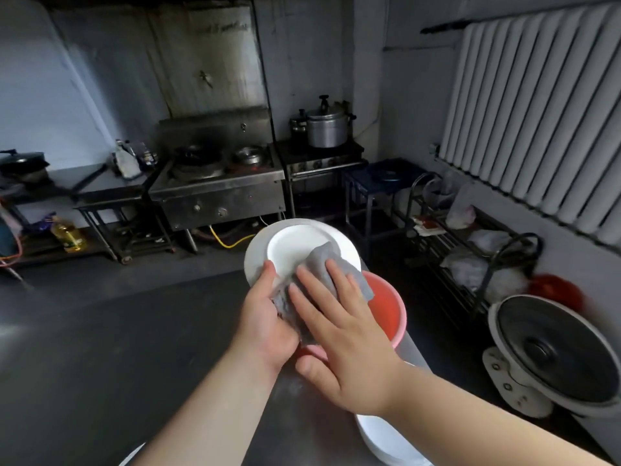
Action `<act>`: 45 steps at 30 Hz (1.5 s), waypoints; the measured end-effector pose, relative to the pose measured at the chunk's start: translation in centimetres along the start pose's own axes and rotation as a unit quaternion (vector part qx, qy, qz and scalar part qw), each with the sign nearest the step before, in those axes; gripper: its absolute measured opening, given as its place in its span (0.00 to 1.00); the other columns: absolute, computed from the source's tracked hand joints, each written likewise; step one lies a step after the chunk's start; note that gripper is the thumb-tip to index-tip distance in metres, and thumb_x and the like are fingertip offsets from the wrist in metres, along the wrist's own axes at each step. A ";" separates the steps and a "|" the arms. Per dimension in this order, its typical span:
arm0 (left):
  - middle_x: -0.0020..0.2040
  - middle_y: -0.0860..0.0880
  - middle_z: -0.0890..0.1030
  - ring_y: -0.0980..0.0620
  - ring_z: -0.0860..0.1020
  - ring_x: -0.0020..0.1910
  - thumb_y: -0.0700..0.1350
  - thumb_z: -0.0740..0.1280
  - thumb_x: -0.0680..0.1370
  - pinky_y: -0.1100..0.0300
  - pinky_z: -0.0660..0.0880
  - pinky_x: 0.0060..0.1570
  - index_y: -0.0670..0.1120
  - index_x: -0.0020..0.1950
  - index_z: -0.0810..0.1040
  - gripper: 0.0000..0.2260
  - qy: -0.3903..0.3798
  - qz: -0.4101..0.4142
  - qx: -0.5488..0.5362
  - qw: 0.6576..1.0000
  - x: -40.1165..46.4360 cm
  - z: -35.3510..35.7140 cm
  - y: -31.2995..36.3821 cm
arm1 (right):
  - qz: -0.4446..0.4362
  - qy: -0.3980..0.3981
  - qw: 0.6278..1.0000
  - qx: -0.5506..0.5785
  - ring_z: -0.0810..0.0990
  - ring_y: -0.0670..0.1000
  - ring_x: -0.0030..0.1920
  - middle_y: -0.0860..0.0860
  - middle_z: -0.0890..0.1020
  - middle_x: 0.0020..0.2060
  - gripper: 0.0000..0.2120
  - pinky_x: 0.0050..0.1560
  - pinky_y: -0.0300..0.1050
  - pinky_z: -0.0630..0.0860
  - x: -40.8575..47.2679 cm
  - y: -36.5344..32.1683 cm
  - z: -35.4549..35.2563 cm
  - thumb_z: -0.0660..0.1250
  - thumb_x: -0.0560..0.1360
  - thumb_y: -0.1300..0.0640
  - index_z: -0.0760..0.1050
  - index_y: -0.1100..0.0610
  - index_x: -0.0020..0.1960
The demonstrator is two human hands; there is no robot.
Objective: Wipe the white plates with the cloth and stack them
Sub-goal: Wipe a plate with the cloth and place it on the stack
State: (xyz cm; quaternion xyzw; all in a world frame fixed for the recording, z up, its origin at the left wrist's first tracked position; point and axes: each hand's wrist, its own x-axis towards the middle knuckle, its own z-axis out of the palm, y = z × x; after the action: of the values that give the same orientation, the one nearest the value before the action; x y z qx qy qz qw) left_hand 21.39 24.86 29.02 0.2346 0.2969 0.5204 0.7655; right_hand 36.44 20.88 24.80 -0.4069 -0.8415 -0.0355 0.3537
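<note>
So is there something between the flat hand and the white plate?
Yes. The grey cloth lies between the right hand and the round white plate; straight fingers press it on. The left hand grips the plate's near edge.

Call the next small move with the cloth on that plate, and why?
Probably sweep the grey cloth up across the white plate. The right hand presses it flat with straight fingers on the near rim only; the far well is uncovered. The left hand grips the plate's near edge, tilted over the red basin, so stacking looks premature.
</note>
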 end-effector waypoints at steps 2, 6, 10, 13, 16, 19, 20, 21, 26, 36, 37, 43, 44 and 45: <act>0.68 0.38 0.81 0.39 0.81 0.66 0.61 0.56 0.86 0.43 0.79 0.65 0.41 0.68 0.83 0.28 -0.005 -0.004 0.007 1.000 0.2 0.7 -1.1 | -0.004 0.002 1.000 0.000 0.49 0.60 0.85 0.50 0.56 0.85 0.35 0.83 0.64 0.50 -0.8 1.5 -1.1 0.50 0.84 0.34 0.60 0.54 0.84; 0.69 0.39 0.81 0.40 0.80 0.69 0.55 0.59 0.86 0.41 0.74 0.71 0.42 0.75 0.76 0.24 -0.010 0.025 0.047 0.999 0.7 2.0 -3.5 | 0.205 0.017 0.970 0.126 0.48 0.37 0.82 0.42 0.55 0.83 0.29 0.84 0.45 0.47 -0.2 6.4 -4.9 0.46 0.86 0.36 0.59 0.46 0.83; 0.69 0.38 0.80 0.36 0.82 0.65 0.55 0.63 0.83 0.40 0.83 0.50 0.44 0.74 0.77 0.23 -0.032 -0.044 0.049 0.997 1.1 2.2 -6.3 | 0.369 -0.049 0.908 0.191 0.79 0.27 0.47 0.32 0.84 0.53 0.22 0.51 0.31 0.77 -2.1 10.3 -7.6 0.53 0.83 0.33 0.75 0.39 0.71; 0.70 0.40 0.80 0.38 0.81 0.67 0.54 0.62 0.85 0.45 0.83 0.53 0.47 0.72 0.79 0.20 -0.005 -0.067 0.076 0.995 1.9 1.0 -9.3 | 0.431 -0.121 0.889 0.100 0.82 0.44 0.31 0.45 0.84 0.34 0.25 0.40 0.48 0.80 -5.2 12.8 -8.3 0.54 0.82 0.35 0.78 0.52 0.43; 0.68 0.41 0.82 0.41 0.82 0.65 0.52 0.60 0.86 0.48 0.83 0.55 0.47 0.66 0.84 0.18 0.026 -0.115 0.096 0.988 2.3 0.0 -12.4 | 0.471 -0.230 0.850 0.061 0.80 0.48 0.28 0.51 0.83 0.29 0.27 0.36 0.47 0.76 -8.5 15.2 -8.8 0.58 0.83 0.36 0.78 0.57 0.40; 0.68 0.43 0.82 0.42 0.81 0.66 0.52 0.63 0.85 0.45 0.81 0.61 0.47 0.70 0.82 0.17 0.035 -0.150 0.136 0.979 2.4 -0.4 -14.6 | 0.517 -0.298 0.794 0.111 0.77 0.47 0.24 0.49 0.82 0.26 0.26 0.33 0.41 0.73 -11.3 16.8 -8.4 0.61 0.83 0.36 0.80 0.56 0.40; 0.67 0.44 0.83 0.42 0.82 0.66 0.51 0.65 0.85 0.44 0.81 0.61 0.48 0.72 0.80 0.17 0.047 -0.154 0.162 0.974 2.6 -0.3 -15.3 | 0.543 -0.283 0.776 0.149 0.76 0.48 0.25 0.50 0.82 0.26 0.25 0.31 0.40 0.73 -12.4 17.4 -8.0 0.62 0.83 0.38 0.80 0.56 0.38; 0.66 0.45 0.84 0.42 0.82 0.65 0.51 0.66 0.84 0.43 0.81 0.60 0.49 0.72 0.79 0.17 0.063 -0.150 0.193 0.968 2.7 -0.2 -15.7 | 0.565 -0.258 0.759 0.193 0.76 0.50 0.25 0.52 0.81 0.26 0.25 0.30 0.40 0.73 -13.0 17.5 -7.7 0.62 0.84 0.39 0.80 0.56 0.36; 0.63 0.48 0.85 0.46 0.82 0.63 0.57 0.62 0.86 0.43 0.76 0.68 0.49 0.72 0.77 0.18 0.179 -0.107 0.309 0.928 3.3 0.8 -18.1 | 0.656 -0.185 0.698 0.221 0.84 0.50 0.42 0.47 0.86 0.38 0.29 0.45 0.45 0.76 -14.9 18.2 -5.9 0.52 0.79 0.27 0.84 0.45 0.45; 0.52 0.46 0.85 0.54 0.86 0.42 0.50 0.54 0.89 0.60 0.82 0.44 0.52 0.68 0.73 0.12 0.106 -0.188 0.526 0.823 2.8 -2.7 -18.5 | 0.540 -0.225 0.776 0.236 0.82 0.46 0.39 0.46 0.85 0.41 0.07 0.48 0.53 0.80 -19.2 18.7 -2.2 0.71 0.77 0.46 0.77 0.45 0.53; 0.50 0.48 0.85 0.57 0.84 0.39 0.48 0.54 0.87 0.62 0.80 0.38 0.55 0.65 0.74 0.12 0.096 -0.168 0.594 0.781 2.7 -3.2 -18.8 | 0.531 -0.238 0.784 0.218 0.83 0.46 0.43 0.45 0.85 0.46 0.13 0.48 0.48 0.80 -19.6 18.4 -1.8 0.71 0.77 0.48 0.75 0.45 0.60; 0.64 0.50 0.79 0.49 0.78 0.58 0.48 0.57 0.86 0.54 0.74 0.50 0.54 0.75 0.68 0.17 0.110 -0.144 0.710 0.680 2.6 -6.7 -21.2 | 0.488 -0.289 0.815 0.117 0.84 0.51 0.34 0.46 0.83 0.44 0.11 0.37 0.47 0.80 -21.0 17.3 1.2 0.64 0.80 0.47 0.68 0.42 0.61; 0.63 0.49 0.80 0.47 0.79 0.56 0.49 0.57 0.86 0.54 0.74 0.48 0.54 0.76 0.66 0.17 0.109 -0.141 0.737 0.652 2.6 -7.0 -21.5 | 0.486 -0.289 0.818 0.101 0.83 0.52 0.29 0.46 0.82 0.41 0.10 0.34 0.50 0.81 -21.2 17.2 1.6 0.63 0.80 0.45 0.68 0.41 0.60; 0.61 0.49 0.81 0.46 0.79 0.55 0.51 0.57 0.86 0.53 0.74 0.46 0.53 0.76 0.66 0.17 0.107 -0.133 0.771 0.614 2.6 -7.4 -21.7 | 0.482 -0.289 0.823 0.080 0.82 0.52 0.27 0.46 0.82 0.40 0.10 0.32 0.50 0.81 -21.3 17.1 1.9 0.63 0.80 0.44 0.68 0.41 0.60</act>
State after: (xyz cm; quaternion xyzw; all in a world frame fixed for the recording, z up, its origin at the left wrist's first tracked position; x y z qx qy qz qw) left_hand 31.26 20.13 8.72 0.6390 0.6962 0.0135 0.3268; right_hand 56.41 18.83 6.21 -0.7225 -0.6015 0.3265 0.0981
